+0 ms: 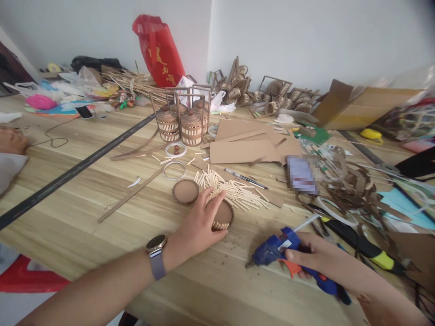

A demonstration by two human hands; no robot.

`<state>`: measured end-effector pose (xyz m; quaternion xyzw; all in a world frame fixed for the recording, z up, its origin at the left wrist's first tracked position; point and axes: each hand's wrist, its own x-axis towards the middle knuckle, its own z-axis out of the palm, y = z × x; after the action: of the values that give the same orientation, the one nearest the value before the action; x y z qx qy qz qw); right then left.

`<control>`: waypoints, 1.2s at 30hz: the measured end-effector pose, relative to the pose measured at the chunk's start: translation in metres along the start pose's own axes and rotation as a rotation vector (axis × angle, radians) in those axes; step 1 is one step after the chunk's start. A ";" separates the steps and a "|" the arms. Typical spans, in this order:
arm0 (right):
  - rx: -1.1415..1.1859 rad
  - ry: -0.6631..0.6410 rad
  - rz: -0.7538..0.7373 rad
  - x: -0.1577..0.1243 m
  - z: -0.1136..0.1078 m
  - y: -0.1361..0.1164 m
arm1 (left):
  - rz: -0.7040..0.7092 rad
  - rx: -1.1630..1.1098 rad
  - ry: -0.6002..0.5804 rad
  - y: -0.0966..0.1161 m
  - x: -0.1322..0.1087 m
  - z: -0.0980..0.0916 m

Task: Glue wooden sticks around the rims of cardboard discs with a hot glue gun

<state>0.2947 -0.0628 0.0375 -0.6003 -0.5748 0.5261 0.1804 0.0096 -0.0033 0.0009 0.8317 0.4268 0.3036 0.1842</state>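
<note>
My left hand [204,217] has its fingers and thumb around a small round cardboard tray [223,213], whose near edge carries a short row of wooden sticks. To its left lies a second round cardboard tray [185,191] with a corrugated rim and no sticks on it. Behind the held tray is a loose heap of short wooden sticks [243,192]. My right hand [307,258] grips a blue hot glue gun [277,249] with an orange trigger; its nozzle points left and down, low over the table and apart from the tray.
Lidded stick baskets [191,127] with tall handles stand behind cardboard sheets [244,149]. White rings [174,170] and a pen [246,178] lie nearer. A utility knife [360,244] and brown strips [360,181] crowd the right. Someone else's hand [13,140] rests at far left.
</note>
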 end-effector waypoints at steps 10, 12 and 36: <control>-0.883 0.463 -0.149 0.029 -0.030 -0.018 | -0.006 0.008 -0.015 0.000 -0.001 0.000; -0.956 0.492 -0.264 0.043 -0.028 -0.027 | -0.011 0.004 -0.018 0.000 -0.001 0.000; -0.831 0.393 -0.362 0.059 -0.001 -0.056 | -0.013 0.014 -0.016 0.000 0.000 -0.001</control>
<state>0.2555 0.0049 0.0587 -0.5999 -0.7861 0.0895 0.1189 0.0092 -0.0032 0.0021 0.8326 0.4327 0.2929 0.1837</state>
